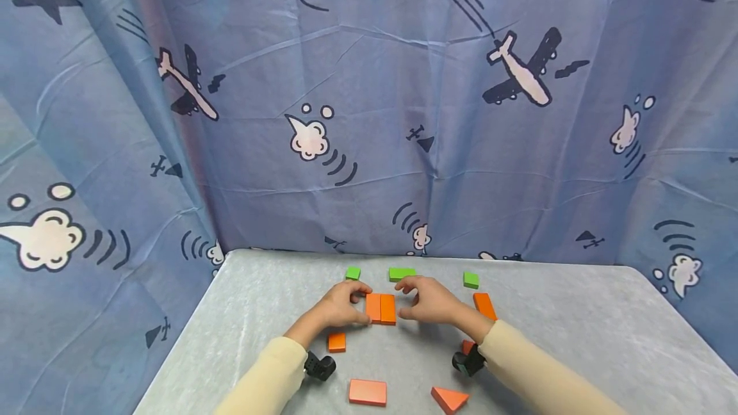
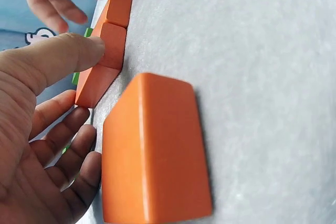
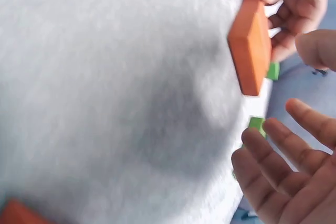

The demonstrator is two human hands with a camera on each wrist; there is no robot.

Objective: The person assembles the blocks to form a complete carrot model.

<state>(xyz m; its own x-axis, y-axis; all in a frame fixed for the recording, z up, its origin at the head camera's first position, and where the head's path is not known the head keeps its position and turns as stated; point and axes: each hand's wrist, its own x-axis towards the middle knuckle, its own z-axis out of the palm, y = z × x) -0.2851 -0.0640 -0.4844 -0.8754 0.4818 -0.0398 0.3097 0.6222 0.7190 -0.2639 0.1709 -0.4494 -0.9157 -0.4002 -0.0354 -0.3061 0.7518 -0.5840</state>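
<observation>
- Grey velvety table cover (image 1: 576,325): open room from 3 to 9 o'clock around the hands.
- Two orange wooden rectangular blocks (image 1: 380,308) lie side by side at centre, long axes 12–6.
- Left hand (image 1: 340,305) at their 9 o'clock, thumb tip touching, fingers relaxed.
- Right hand (image 1: 429,300) at 3 o'clock, fingers spread, gripping nothing; equally near.

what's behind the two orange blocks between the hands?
Behind the paired orange blocks lies a green block on the table. The right hand overlaps its near edge; nothing else shows there.
</observation>
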